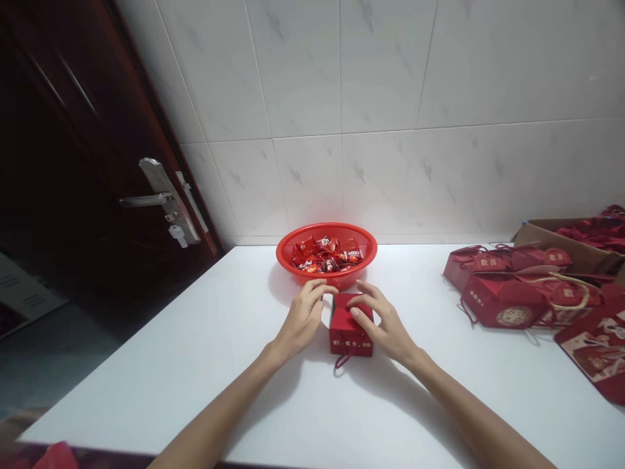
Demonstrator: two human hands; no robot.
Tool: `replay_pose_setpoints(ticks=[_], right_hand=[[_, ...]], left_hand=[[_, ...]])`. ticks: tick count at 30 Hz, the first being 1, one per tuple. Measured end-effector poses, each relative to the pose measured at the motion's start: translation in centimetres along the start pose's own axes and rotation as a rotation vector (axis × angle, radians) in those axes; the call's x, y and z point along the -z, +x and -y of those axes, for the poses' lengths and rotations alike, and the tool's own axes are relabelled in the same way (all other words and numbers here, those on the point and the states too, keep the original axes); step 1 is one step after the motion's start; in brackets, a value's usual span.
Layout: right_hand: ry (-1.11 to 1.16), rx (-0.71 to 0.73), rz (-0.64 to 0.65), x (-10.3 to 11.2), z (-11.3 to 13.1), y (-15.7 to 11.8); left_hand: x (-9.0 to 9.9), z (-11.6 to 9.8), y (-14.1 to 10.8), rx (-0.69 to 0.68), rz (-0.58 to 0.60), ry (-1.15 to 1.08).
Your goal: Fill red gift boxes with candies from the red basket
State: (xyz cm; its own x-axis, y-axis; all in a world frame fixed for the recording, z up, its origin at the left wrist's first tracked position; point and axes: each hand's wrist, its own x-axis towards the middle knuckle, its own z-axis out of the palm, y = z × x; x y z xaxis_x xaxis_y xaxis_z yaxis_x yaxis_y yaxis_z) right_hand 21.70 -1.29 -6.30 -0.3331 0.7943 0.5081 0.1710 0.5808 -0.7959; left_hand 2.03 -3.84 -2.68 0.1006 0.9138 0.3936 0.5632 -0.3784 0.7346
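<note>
A small red gift box (352, 340) with gold lettering on its front and a dark red cord loop stands on the white table in front of me. My left hand (305, 311) is at the box's left side, by a pale side flap. Its fingers are curved, with the index finger reaching over toward the back edge. My right hand (378, 319) lies over the top right of the box, thumb and fingers apart, the thumb touching the lid. Just behind the box is a red plastic basket (288, 259) holding several red-wrapped sweets (327, 254).
To the right, several red gift boxes (505, 303) with cords are grouped on the white table (205, 352). Behind them stands a cardboard box (541, 236) with dark red material inside. A tiled wall (312, 176) borders the back; a dark door (88, 130) with a metal handle is left.
</note>
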Motion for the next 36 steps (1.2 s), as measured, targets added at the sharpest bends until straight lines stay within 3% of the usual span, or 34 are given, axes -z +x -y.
replay_pose_setpoints(ticks=[5, 13, 18, 21, 24, 30, 36], right_hand=[[0.236, -0.097, -0.129, 0.8, 0.4, 0.4], [0.466, -0.305, -0.229, 2.0, -0.2, 0.6], [0.429, -0.313, -0.257, 1.6, 0.1, 0.3], [0.398, -0.308, -0.264, 1.4, 0.5, 0.1], [0.398, -0.291, -0.270, 1.3, 0.5, -0.1], [0.390, -0.284, -0.270, 1.2, 0.2, -0.2], [0.339, -0.257, -0.250, 1.4, 0.1, -0.1]], left_hand=[[0.2, 1.3, 0.1, 0.033, 0.050, 0.078], [-0.3, 1.8, 0.3, -0.207, 0.029, 0.374], [-0.4, 0.3, 0.9, -0.013, 0.087, 0.250], [-0.3, -0.3, 1.2, 0.136, 0.071, 0.101], [-0.4, -0.5, 1.4, 0.202, 0.048, -0.092], [-0.7, -0.9, 1.0, 0.190, 0.093, -0.208], [0.5, -1.6, 0.9, 0.034, 0.283, -0.067]])
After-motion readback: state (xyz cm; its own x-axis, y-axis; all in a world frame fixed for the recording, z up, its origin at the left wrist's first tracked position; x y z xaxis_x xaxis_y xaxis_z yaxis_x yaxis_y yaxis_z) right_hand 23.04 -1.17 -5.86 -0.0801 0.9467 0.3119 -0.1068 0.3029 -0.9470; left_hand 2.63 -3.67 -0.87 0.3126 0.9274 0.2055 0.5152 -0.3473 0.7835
